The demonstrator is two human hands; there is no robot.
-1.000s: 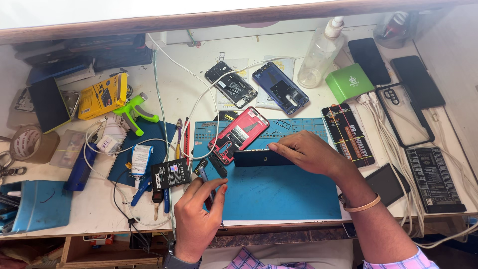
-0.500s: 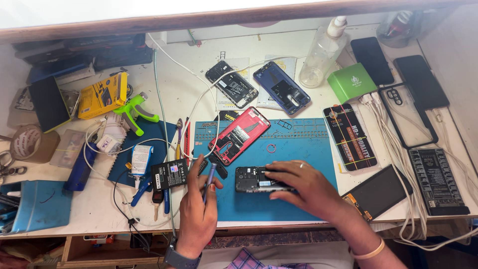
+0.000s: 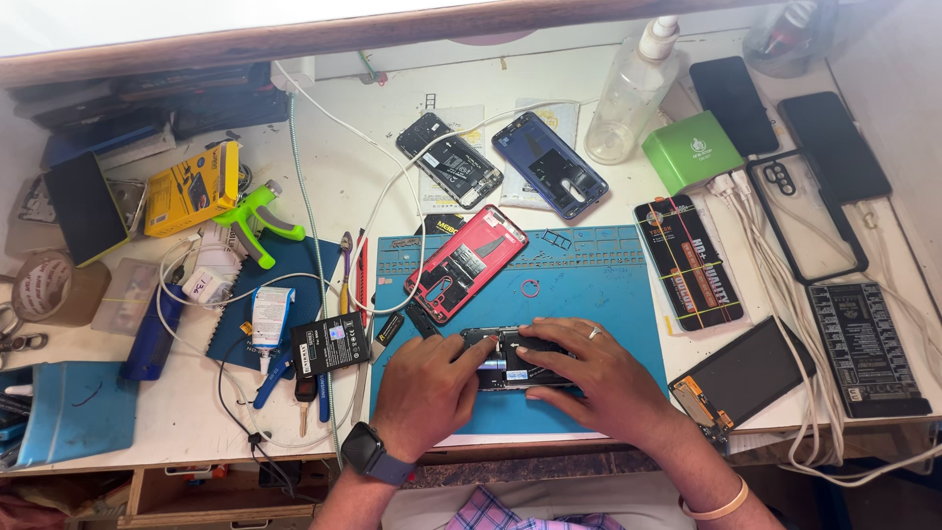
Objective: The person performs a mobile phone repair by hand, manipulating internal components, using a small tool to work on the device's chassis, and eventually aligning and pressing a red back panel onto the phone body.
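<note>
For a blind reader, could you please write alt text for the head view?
Both hands, left and right, hold an opened phone on a blue mat. A red phone, battery and bottle lie around.

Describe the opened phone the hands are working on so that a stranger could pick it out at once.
Start at the blue work mat in the middle of the desk. At its near edge, the left hand and right hand close on a dark opened phone lying crosswise. The red phone shell above it lies untouched, as do the two further back.
</note>
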